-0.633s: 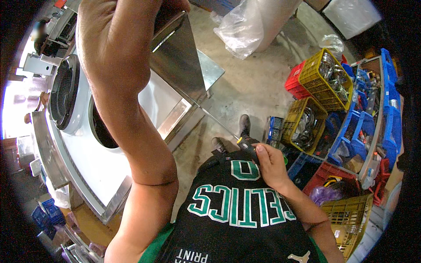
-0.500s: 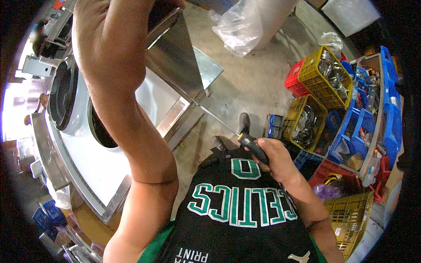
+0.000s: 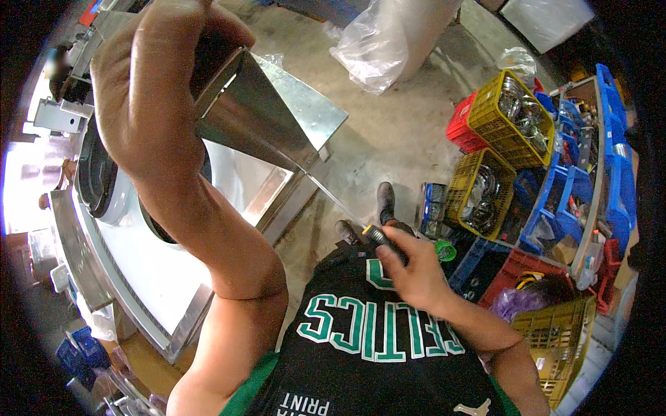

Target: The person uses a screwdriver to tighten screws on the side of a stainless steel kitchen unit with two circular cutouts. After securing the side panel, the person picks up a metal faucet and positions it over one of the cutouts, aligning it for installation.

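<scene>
My right hand (image 3: 420, 267) is closed round the black and yellow handle of a screwdriver (image 3: 338, 201). Its long shaft slopes up and left, and the tip meets the lower corner of a bent sheet-metal panel (image 3: 260, 114). At the upper left, my left hand (image 3: 191, 35) curls over the panel's far end; most of its fingers are hidden. The panel stands tilted at the end of a white-topped metal unit (image 3: 166, 277), which has round black-rimmed openings partly covered by my left forearm.
Yellow crates (image 3: 479, 194) of metal parts and a red crate (image 3: 466, 125) stand on the floor at right, beside blue parts bins (image 3: 576, 201). A plastic-wrapped roll (image 3: 395, 41) is at the far side. A green round object (image 3: 445, 250) lies beyond my right hand.
My left hand and the panel's upper end have shifted left and slightly down. The right hand has moved a little left with the screwdriver, its back now turned more upward.
</scene>
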Demonstrator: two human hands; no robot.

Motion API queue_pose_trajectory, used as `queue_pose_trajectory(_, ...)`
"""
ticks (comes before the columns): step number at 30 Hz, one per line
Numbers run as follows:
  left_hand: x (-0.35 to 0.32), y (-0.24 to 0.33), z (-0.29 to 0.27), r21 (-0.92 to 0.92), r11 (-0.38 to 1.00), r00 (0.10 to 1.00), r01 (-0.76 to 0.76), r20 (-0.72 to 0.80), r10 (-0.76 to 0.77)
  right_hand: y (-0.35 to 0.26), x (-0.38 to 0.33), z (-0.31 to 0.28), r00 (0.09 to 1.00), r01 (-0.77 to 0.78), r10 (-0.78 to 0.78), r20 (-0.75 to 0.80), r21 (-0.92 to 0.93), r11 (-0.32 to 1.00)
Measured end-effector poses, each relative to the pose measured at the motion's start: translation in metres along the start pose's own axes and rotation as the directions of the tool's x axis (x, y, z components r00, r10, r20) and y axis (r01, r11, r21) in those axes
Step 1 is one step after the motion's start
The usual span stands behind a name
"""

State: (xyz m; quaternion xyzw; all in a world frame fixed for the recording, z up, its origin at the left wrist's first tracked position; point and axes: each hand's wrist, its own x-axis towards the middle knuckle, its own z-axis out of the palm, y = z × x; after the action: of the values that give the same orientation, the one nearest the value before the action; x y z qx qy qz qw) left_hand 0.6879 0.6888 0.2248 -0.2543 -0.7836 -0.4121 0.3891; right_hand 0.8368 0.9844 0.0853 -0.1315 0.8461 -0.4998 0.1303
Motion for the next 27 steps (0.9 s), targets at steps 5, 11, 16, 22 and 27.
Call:
queue_pose_trajectory(5, -0.001, 0.01, 0.0, -0.107, 0.946, 0.95, 0.307, -0.025, -0.311, 0.031, 0.005, -0.008, 0.717, -0.696, 0.297, 0.63, 0.671, 0.257)
queue_pose_trajectory(11, 0.009, 0.014, 0.0, -0.136, 0.961, 0.97, 0.242, 0.045, -0.238, 0.036, 0.001, -0.007, 0.915, -0.4, 0.263, 0.307, 0.589, 0.702)
queue_pose_trajectory(16, 0.012, 0.024, 0.003, -0.091, 0.93, 0.934, 0.356, 0.044, -0.354, 0.01, -0.008, -0.005, 0.976, 0.163, -0.206, -0.072, -0.384, 0.909)
queue_pose_trajectory(22, 0.007, 0.039, 0.012, -0.007, 0.895, 0.893, 0.447, -0.059, -0.446, 0.011, 0.007, -0.006, 0.999, 0.026, -0.025, 0.02, -0.083, 0.996)
queue_pose_trajectory(27, 0.008, 0.037, 0.01, -0.061, 0.921, 0.92, 0.386, -0.049, -0.389, 0.019, 0.012, -0.017, 0.765, -0.638, 0.384, 0.517, 0.529, 0.56)
